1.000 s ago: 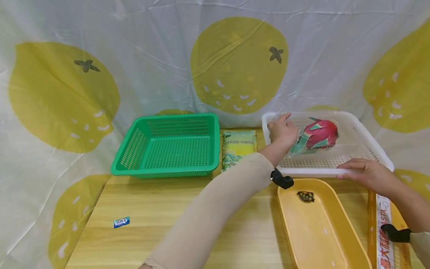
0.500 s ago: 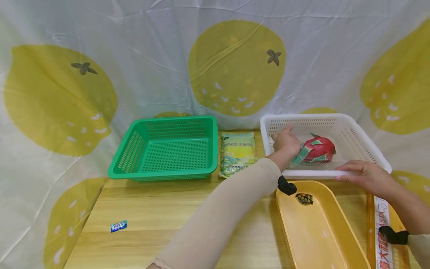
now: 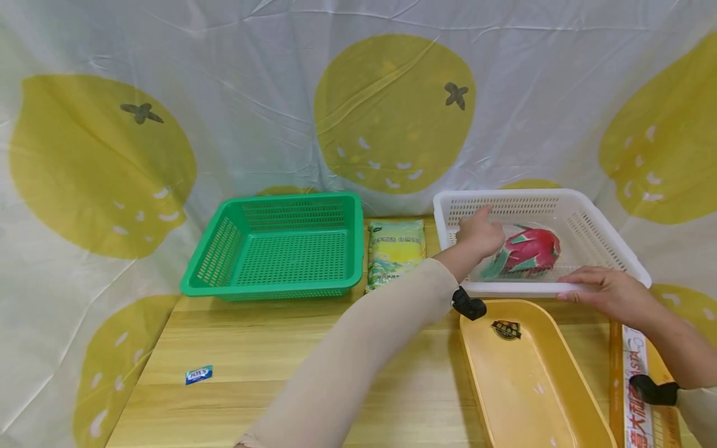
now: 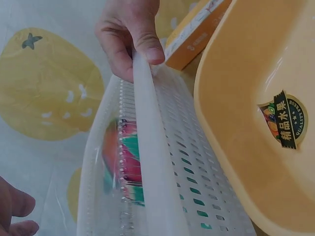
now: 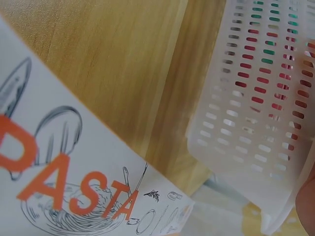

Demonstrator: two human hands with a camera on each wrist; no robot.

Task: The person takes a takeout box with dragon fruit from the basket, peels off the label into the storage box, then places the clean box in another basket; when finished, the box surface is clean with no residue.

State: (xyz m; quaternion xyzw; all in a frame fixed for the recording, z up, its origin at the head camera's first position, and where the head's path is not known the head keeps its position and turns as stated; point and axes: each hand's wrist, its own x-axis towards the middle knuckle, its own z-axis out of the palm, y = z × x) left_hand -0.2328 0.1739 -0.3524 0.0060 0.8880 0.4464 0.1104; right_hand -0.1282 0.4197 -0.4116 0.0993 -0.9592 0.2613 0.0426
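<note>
A red and green dragon fruit (image 3: 529, 250) lies in the white perforated basket (image 3: 504, 287) at the right back. Clear plastic packaging (image 4: 112, 164) with a ridged edge surrounds the fruit. My left hand (image 3: 480, 235) is inside the basket's left end, close beside the fruit, fingers extended. In the left wrist view, two fingertips of my left hand (image 4: 17, 209) show at the lower left, apart from the basket. My right hand (image 3: 613, 292) grips the front rim near the right corner, thumb outside and fingers within.
A yellow tray (image 3: 523, 373) stands in front of the basket, with a pasta box (image 3: 635, 379) to its right. Left of the white basket lie a green and yellow packet (image 3: 396, 252) and a green basket (image 3: 274, 289). A small blue wrapper (image 3: 198, 374) is at the front left.
The dragon fruit in its clear packaging has sunk lower into the white basket. My left hand has come down with it, while my right hand keeps its hold on the rim.
</note>
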